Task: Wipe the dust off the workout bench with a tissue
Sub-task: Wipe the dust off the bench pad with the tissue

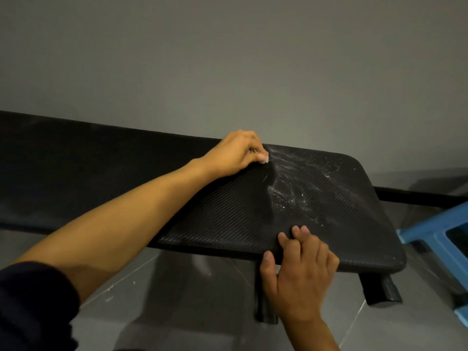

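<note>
A black ribbed workout bench [228, 214] runs across the view from left to right. White dust [291, 188] is smeared over its right end. My left hand [235, 153] rests on the far edge of the pad, fingers closed around a small crumpled white tissue [339, 158], just left of the dust. My right hand [301, 272] grips the near edge of the pad, fingers on top and thumb below.
A grey wall [228, 59] stands right behind the bench. A blue plastic stool [438, 236] stands at the right, close to the bench end. Black bench legs [379, 290] reach down to a grey tiled floor [157, 300].
</note>
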A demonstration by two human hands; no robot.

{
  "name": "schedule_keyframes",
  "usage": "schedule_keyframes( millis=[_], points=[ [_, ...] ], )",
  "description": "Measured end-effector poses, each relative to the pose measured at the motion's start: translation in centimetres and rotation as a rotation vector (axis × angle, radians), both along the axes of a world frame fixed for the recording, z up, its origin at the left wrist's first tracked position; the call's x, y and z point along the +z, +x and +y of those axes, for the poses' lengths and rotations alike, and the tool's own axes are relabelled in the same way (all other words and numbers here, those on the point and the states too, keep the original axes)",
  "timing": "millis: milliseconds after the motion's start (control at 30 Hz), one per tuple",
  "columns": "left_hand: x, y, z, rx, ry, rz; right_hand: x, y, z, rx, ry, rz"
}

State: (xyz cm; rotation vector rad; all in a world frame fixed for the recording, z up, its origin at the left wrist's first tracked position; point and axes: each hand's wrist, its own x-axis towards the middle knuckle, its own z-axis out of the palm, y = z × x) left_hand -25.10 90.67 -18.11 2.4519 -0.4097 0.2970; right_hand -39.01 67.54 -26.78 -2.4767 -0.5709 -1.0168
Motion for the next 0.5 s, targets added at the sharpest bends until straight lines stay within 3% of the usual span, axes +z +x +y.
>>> schedule_keyframes(
  millis=[100, 300, 500],
  points=[
    [0.3, 1.4, -0.3, 0.059, 0.006, 0.019, 0.0, -0.1, -0.1, 0.001, 0.006, 0.007],
    [-0.1, -1.1, 0.2, -0.062, -0.004, 0.045, -0.1, 0.0, -0.1, 0.003, 0.013, 0.002],
    [0.4, 1.8, -0.7, 0.121, -0.029, 0.005, 0.0, -0.1, -0.1, 0.008, 0.009, 0.005]
  ],
)
